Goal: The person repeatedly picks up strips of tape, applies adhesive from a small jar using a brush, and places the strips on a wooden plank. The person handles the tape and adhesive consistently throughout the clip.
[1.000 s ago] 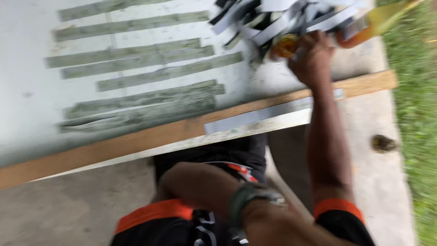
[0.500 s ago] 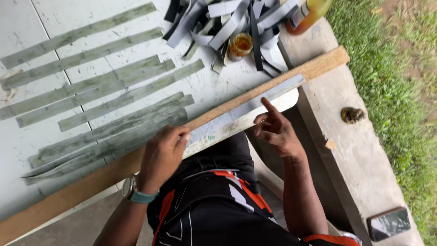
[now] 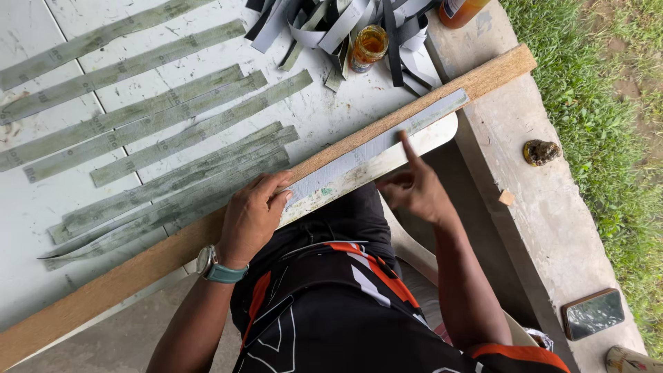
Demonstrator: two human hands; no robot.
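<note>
Nearest the camera: the person's lap, black shirt w/ orange and white trim, wristwatch (image 3: pixel 219 269) on the left arm.

Left hand (image 3: pixel 254 217) lies palm-down, fingers loosely curled, pressing on the wooden batten (image 3: pixel 131 266) right at the near end of the grey strip (image 3: pixel 376 148). It grips nothing, just pins. Right hand (image 3: pixel 414 190) is mostly closed w/ 1 finger stretched out, its tip touching the strip's edge about midway; it holds nothing either.

The strip lies flat along the batten, at the near edge of the white table (image 3: pixel 62 207), running toward the far right end.

Handling, as a judgement: the strip looks thin, light and floppy, likely a sanding-type paper, so it'd curl or shift if lifted by 1 end. Best held flat under palm or fingertips, or taken at both ends. The batten looks stiff and long, and may slide on the smooth top unless held down.

Further out: approx 12 greenish strips (image 3: pixel 166 103) laid in rows on the table. Beyond, a heap of black and white cut-offs (image 3: pixel 324 21) around a small amber jar (image 3: pixel 368 47). Right: a concrete ledge (image 3: pixel 539 207), a phone (image 3: pixel 592 313), grass.
</note>
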